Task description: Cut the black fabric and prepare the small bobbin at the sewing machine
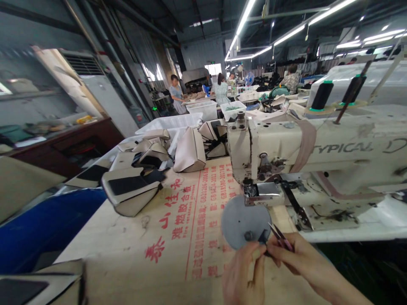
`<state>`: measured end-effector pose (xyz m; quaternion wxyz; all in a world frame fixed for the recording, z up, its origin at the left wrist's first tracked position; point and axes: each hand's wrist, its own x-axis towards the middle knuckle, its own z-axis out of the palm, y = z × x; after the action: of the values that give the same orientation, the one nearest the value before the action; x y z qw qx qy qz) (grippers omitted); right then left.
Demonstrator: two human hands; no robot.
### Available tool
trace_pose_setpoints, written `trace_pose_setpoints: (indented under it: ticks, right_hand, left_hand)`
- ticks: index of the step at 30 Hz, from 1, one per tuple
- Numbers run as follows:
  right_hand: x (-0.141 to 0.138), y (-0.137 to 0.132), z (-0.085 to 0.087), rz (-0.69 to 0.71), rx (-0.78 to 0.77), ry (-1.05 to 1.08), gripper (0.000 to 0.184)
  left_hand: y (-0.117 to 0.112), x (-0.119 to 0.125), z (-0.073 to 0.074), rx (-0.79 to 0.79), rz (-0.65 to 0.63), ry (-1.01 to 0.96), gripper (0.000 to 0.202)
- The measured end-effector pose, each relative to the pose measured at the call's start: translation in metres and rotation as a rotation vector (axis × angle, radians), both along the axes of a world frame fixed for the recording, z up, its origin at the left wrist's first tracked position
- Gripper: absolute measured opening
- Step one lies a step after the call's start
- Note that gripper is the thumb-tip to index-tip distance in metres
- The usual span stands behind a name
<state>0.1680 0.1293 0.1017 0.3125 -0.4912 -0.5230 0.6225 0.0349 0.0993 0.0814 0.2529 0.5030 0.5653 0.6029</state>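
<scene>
My right hand (294,256) is closed around a pair of thread snips (280,236), their pointed blades slightly apart and aimed up and left. Fingertips of my left hand (246,271) are pinched together, meeting those of my right. Between them shows a small dark piece (263,237), too small to make out in detail. Just behind both hands is a round grey disc (237,218) with a dark knob near its front edge. The head of a sewing machine (270,140) stands beyond the disc, its arm reaching off to the right.
A printed plywood board (133,254) forms the work surface. Sewn beige and black pieces (130,190) lie on its left, with another piece (190,150) further back. White bins (202,111) stand behind. Black thread cones (322,95) top the machine. Other people work far back.
</scene>
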Motion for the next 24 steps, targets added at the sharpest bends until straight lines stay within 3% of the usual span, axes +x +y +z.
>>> trace_pose_setpoints:
  ticks: [3, 5, 9, 13, 15, 20, 24]
  right_hand:
    - [-0.002, 0.016, -0.003, -0.016, 0.018, -0.028, 0.036]
    - [0.000, 0.029, -0.005, -0.066, 0.114, -0.087, 0.034]
    - [0.006, 0.054, -0.008, -0.205, 0.257, -0.190, 0.033]
    - [0.006, 0.067, -0.013, -0.216, 0.274, -0.179, 0.031]
    - [0.005, 0.071, -0.017, -0.204, 0.305, -0.197, 0.030]
    - [0.001, 0.095, -0.027, -0.242, 0.583, -0.577, 0.029]
    - [-0.007, 0.122, -0.028, -0.331, 0.705, -0.830, 0.026]
  left_hand:
    - [0.014, -0.003, -0.001, 0.057, -0.026, 0.035, 0.023]
    - [0.026, -0.007, -0.001, 0.051, -0.004, 0.040, 0.019]
    - [0.054, -0.015, 0.000, -0.118, 0.033, -0.107, 0.006]
    - [0.080, -0.012, -0.005, -0.321, -0.293, -0.480, 0.033]
    - [0.090, -0.007, -0.009, -0.332, -0.368, -0.578, 0.041]
    - [0.109, -0.002, -0.021, -0.251, -0.308, -0.570, 0.030]
    - [0.111, -0.008, -0.031, -0.252, -0.264, -0.367, 0.019]
